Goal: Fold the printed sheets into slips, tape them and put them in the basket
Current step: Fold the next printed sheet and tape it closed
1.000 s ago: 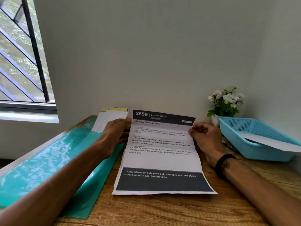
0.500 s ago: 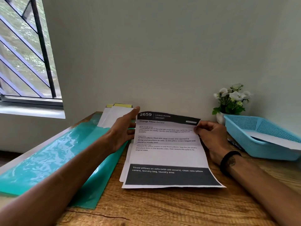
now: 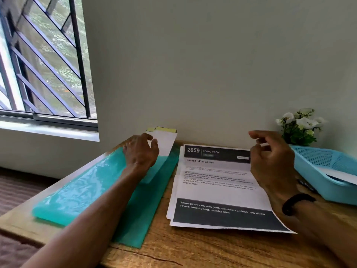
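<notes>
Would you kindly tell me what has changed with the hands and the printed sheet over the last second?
Both hands let go of the white printed sheet, which now lies flat on the wooden table. The left hand moved left over the green plastic folder; the right hand lifted, open. The blue plastic basket and flower pot stayed put.

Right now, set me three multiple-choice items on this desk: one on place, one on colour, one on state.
1. Where does the basket stand?
A. right of the printed sheet
B. on the green folder
C. on the windowsill

2. What colour is the basket?
A. red
B. light blue
C. black

3. How is the printed sheet?
A. crumpled
B. taped into a slip
C. lying open, hands off it

Key: 1 A, it sits beyond the right hand. 2 B, its mesh walls are light blue. 3 C, the left hand and right hand hover apart from it.
</notes>
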A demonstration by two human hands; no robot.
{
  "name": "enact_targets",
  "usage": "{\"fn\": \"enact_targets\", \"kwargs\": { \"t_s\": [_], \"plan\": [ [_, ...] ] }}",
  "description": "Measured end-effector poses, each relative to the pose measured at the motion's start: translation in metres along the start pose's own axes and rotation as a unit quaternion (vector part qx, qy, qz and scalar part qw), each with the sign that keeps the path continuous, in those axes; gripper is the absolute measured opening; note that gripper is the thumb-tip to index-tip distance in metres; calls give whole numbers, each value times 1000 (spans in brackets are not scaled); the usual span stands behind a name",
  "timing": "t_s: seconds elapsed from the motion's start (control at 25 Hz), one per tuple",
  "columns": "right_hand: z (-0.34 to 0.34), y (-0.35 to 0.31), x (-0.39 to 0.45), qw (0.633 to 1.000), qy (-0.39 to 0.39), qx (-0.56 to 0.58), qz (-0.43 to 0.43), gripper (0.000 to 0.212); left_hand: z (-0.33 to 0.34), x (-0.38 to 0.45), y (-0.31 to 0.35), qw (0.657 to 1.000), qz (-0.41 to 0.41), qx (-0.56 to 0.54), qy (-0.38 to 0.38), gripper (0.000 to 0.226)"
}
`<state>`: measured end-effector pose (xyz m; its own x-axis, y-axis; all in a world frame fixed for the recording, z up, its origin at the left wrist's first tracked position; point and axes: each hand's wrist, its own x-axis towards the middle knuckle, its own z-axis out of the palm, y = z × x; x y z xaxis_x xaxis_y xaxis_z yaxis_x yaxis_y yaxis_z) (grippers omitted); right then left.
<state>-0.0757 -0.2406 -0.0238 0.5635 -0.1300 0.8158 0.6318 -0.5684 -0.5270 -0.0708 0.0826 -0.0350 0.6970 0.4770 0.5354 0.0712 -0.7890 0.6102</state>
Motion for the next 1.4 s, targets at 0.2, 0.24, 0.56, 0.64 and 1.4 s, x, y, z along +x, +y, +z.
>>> {"fn": "enact_targets", "kwargs": {
  "t_s": [0.2,0.24,0.56,0.64,1.4],
  "plan": [
    [69,-72,20,952,-305,13,9,17,0,0,-8,996,-31,23,-79,38],
    [91,-82,23,937,-344,19,48,18,0,0,-8,995,-35,26,-92,41],
    [217,-85,46,896,-310,29,318,31,1,1,-7,989,-80,-9,-123,52],
    [225,-82,51,901,-267,35,339,30,3,2,-9,988,-92,-25,-125,53],
    [192,-89,134,948,-53,160,272,11,1,-4,-11,987,-92,-23,-131,54]
  ]
}}
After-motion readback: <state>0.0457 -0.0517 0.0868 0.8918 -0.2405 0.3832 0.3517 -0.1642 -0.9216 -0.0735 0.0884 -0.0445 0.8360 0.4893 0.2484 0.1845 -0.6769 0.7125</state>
